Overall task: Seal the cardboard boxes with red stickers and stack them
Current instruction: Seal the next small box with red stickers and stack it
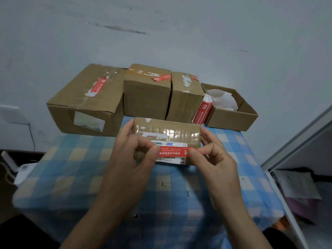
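Note:
A small flat cardboard box [167,133] with shiny tape and a white label lies on the table in front of me. A red sticker [173,152] is stretched over its near side. My left hand [133,151] pinches the sticker's left end and my right hand [213,155] pinches its right end. Behind stand three closed boxes in a row: a large box [86,103] at left, a middle box [147,97] and a right box [185,101], each with a red sticker on it.
The table has a blue and yellow checked cloth [75,177]. An open box [231,114] holding white backing paper sits at the back right, a roll of red stickers [202,112] leaning beside it. A white frame [296,137] stands right; a wall lies behind.

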